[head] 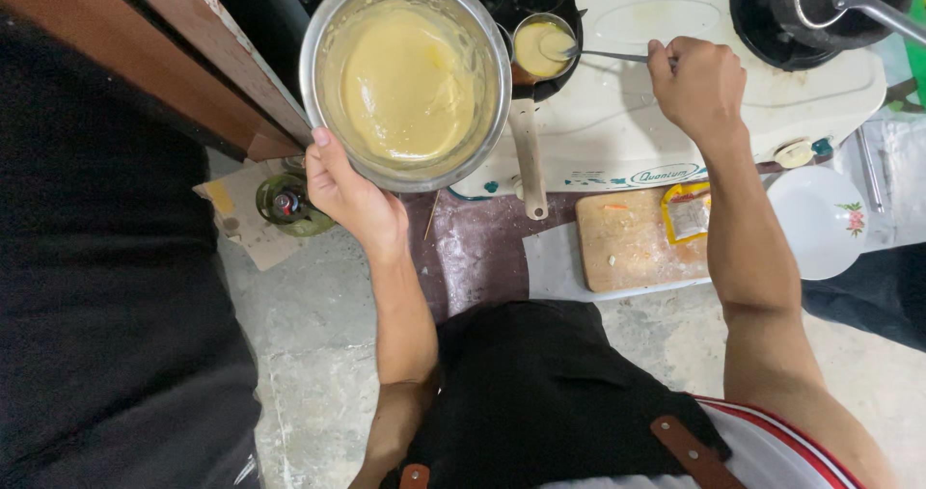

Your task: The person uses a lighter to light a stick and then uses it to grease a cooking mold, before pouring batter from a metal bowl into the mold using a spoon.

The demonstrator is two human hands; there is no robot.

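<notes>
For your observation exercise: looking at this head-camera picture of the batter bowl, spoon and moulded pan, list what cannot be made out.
Head view:
- Moulded pan: far cups cut off by the top edge; near side hidden behind the steel bowl.
- Spoon: handle end hidden inside the right hand.
- Left hand: fingers hidden under the bowl.
- Dark pot: cut off by the top edge.

A small sachet, yellow-edged with a pale, clear middle, is seen lying on the right end of the wooden cutting board, torn open at its top. An oval label with a dark outline is set on the front edge of the white stove, just above the sachet.
</notes>
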